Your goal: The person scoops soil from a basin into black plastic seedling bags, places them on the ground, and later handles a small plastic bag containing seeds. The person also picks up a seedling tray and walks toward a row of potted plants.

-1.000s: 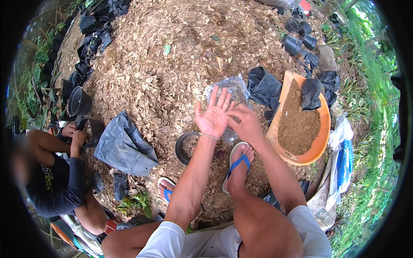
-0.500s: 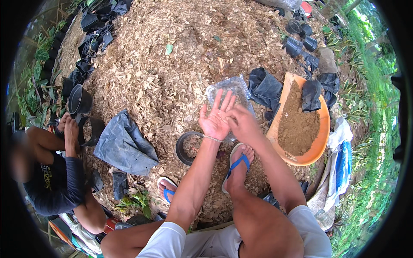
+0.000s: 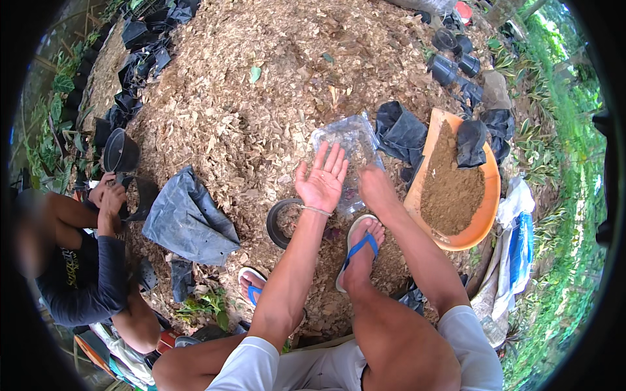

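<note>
Palm up, my left hand (image 3: 321, 183) is open with its fingers stretched, and tiny specks seem to lie on the palm. To its right, my right hand (image 3: 376, 188) is closed in a pinch, the fingertips bunched; what they hold, if anything, is too small to tell. Both hands hover over a clear plastic tray (image 3: 358, 129) lying on the leaf litter, partly hidden by them. A round black pot (image 3: 273, 226) with brown material inside stands beside my left wrist, partly covered by that forearm.
An orange scoop-shaped container (image 3: 493, 195) of brown soil stands right, with a black grow bag (image 3: 399, 133) beside it. A dark plastic sheet (image 3: 189, 218) lies left. At far left another person's hands (image 3: 109, 195) are near black pots (image 3: 122, 151). Dry leaves (image 3: 261, 98) cover the ground.
My right hand has drawn away from my left palm, toward the right, and a gap now separates them. My left hand has shifted slightly left and down. The other person's hands moved a little.
</note>
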The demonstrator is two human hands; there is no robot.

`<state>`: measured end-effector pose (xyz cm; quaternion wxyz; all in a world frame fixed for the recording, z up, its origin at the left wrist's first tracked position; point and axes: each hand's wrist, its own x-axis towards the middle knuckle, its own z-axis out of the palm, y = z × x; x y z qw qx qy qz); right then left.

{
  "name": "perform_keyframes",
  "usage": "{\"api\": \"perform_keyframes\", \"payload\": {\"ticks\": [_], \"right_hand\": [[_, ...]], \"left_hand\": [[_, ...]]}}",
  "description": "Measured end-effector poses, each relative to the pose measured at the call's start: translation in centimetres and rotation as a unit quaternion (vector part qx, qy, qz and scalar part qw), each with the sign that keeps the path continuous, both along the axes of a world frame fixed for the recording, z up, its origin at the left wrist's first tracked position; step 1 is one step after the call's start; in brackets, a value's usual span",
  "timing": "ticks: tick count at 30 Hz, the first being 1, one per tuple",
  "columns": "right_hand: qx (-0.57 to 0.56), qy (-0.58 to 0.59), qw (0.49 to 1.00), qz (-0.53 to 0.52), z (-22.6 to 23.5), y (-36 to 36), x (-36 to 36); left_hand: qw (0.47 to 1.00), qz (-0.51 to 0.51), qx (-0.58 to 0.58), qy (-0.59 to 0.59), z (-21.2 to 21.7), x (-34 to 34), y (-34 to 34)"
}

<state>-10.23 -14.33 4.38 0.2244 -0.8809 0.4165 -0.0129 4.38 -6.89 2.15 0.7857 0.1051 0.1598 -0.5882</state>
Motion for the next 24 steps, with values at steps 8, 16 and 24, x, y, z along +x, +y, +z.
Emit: {"api": "perform_keyframes", "payload": {"ticks": [8,16,24], "right_hand": [[-0.010,-0.036,0.999,-0.009,-3.0,-0.2,1.1],[-0.003,-0.094,0.995,-0.030,-4.5,-0.4,1.2],[0.119,-0.244,0.950,-0.153,-1.9,-0.3,0.6]], "left_hand": [[1.000,0.001,0.000,-0.012,-0.3,0.1,-0.2],[1.000,0.003,0.010,-0.005,-0.4,0.0,-0.2],[1.000,0.011,0.015,-0.023,-0.3,0.1,-0.1]]}}
